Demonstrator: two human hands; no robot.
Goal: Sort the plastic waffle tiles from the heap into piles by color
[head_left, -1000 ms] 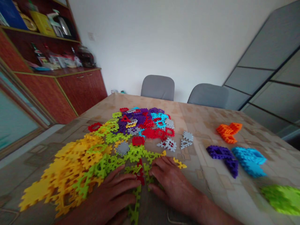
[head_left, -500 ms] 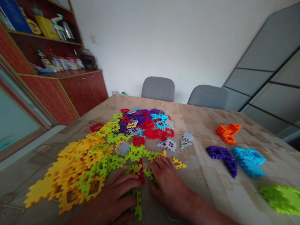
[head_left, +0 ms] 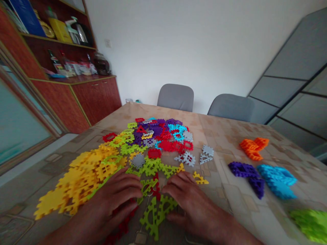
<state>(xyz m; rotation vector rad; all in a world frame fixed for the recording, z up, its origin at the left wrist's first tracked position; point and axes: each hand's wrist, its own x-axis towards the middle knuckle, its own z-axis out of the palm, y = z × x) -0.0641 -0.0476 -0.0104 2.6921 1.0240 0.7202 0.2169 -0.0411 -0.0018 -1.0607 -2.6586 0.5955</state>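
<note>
Flat interlocking plastic pieces with toothed edges lie on the table. My left hand (head_left: 116, 190) reaches over the pile's near edge, fingers stretched and slightly apart. Beneath its thumb, red pieces (head_left: 124, 222) show in part; whether it grips any is hidden. My right hand (head_left: 190, 195) has fingers bent, with a gap between them and the thumb. It is beside a green triangular piece (head_left: 166, 206), perhaps touching it. Another green triangular piece (head_left: 151, 217) lies against that one. A red piece (head_left: 156, 187) and a green frame piece (head_left: 147, 186) lie between my hands.
Yellow pieces (head_left: 76, 173) heap at the left; mixed pieces (head_left: 163, 136) spread behind my hands. Sorted stacks stand at the right: orange (head_left: 252, 147), purple (head_left: 244, 172), blue (head_left: 277, 180), green (head_left: 310, 221). Two grey chairs (head_left: 175, 97) stand beyond the table (head_left: 217, 132).
My left hand has lifted away from the green pieces in the middle, uncovering two triangles. Red pieces now show under it. My right hand has drawn slightly back, and the view has shifted left.
</note>
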